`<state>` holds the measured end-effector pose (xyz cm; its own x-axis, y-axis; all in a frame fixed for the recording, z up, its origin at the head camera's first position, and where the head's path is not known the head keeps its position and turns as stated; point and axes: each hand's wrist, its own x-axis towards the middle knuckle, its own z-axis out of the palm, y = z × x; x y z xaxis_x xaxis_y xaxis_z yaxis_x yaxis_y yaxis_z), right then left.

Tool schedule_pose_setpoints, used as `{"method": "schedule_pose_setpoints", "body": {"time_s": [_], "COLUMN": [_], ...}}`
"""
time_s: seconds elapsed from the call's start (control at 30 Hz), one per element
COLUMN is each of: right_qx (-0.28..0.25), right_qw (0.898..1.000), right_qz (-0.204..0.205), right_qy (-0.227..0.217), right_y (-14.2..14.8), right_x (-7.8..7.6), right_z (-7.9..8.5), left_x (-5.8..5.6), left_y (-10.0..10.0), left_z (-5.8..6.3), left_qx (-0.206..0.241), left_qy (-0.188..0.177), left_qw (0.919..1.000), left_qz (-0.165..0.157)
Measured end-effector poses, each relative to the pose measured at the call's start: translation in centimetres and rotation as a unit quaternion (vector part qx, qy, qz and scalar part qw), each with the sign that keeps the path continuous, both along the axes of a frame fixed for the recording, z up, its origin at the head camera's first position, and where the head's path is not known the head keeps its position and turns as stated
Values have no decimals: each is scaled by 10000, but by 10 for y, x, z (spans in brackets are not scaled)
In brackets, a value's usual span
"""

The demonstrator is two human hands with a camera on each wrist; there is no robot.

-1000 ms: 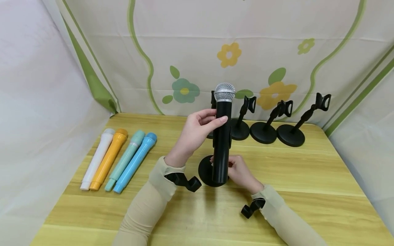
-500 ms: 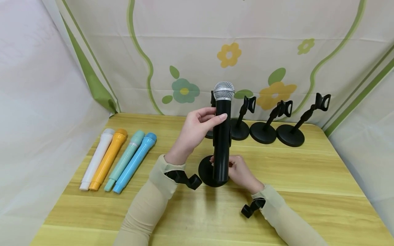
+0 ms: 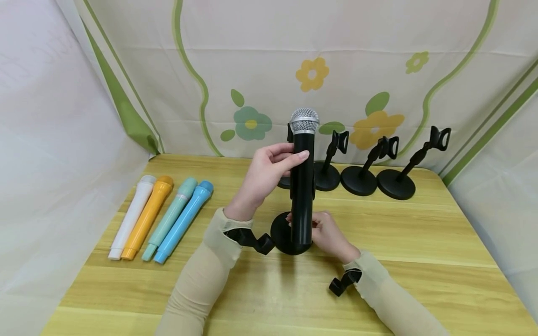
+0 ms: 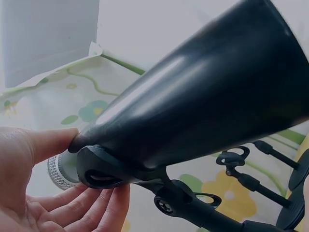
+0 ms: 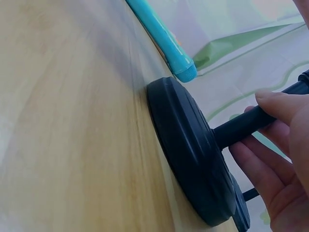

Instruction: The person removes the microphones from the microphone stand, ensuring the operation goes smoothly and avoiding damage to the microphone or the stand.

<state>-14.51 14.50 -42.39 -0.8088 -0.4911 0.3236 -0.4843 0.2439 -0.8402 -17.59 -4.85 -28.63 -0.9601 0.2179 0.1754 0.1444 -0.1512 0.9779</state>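
Observation:
A black microphone (image 3: 301,196) with a silver mesh head leans in the clip (image 4: 104,169) of a black desk stand. My left hand (image 3: 265,175) pinches its upper body between thumb and fingers, just below the mesh. In the left wrist view the clip wraps the microphone's body beside my fingertips. Low behind the microphone, my right hand (image 3: 329,237) grips the stand's post (image 5: 246,126), partly hidden in the head view. The stand's round base (image 3: 280,233) sits flat on the table.
On the left lie a white microphone (image 3: 132,217), an orange microphone (image 3: 148,217), a mint microphone (image 3: 170,219) and a blue microphone (image 3: 185,221). Several black stands (image 3: 396,183) line the table's back, one partly hidden. A flowered cloth (image 3: 260,56) hangs behind the table (image 3: 420,242).
The black microphone has shifted slightly up and away in the clip, my left hand moving with it. My right hand stays on the post.

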Motion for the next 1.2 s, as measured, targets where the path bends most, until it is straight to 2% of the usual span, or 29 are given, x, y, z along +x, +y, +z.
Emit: {"method": "schedule_pose_setpoints", "body": {"time_s": [0.27, 0.6, 0.77, 1.0, 1.2], "right_qx": [-2, 18, 40, -37, -187], "right_qw": [10000, 9994, 9991, 9990, 9990], "right_qz": [64, 118, 54, 19, 139], "right_qy": [-44, 313, 427, 435, 393], "right_y": [0, 0, 0, 5, 7], "right_x": [0, 0, 1, -13, -16], "right_z": [3, 1, -1, -27, -33], "left_x": [-5, -10, -12, -17, -20], "left_y": [-1, -2, -2, -3, -4], "left_z": [4, 8, 11, 15, 18], "left_qx": [-61, -91, 12, 98, 217], "left_qy": [0, 9, -111, 6, 153], "left_qw": [10000, 9999, 9997, 9996, 9995], "left_qz": [15, 73, 205, 263, 197]}}
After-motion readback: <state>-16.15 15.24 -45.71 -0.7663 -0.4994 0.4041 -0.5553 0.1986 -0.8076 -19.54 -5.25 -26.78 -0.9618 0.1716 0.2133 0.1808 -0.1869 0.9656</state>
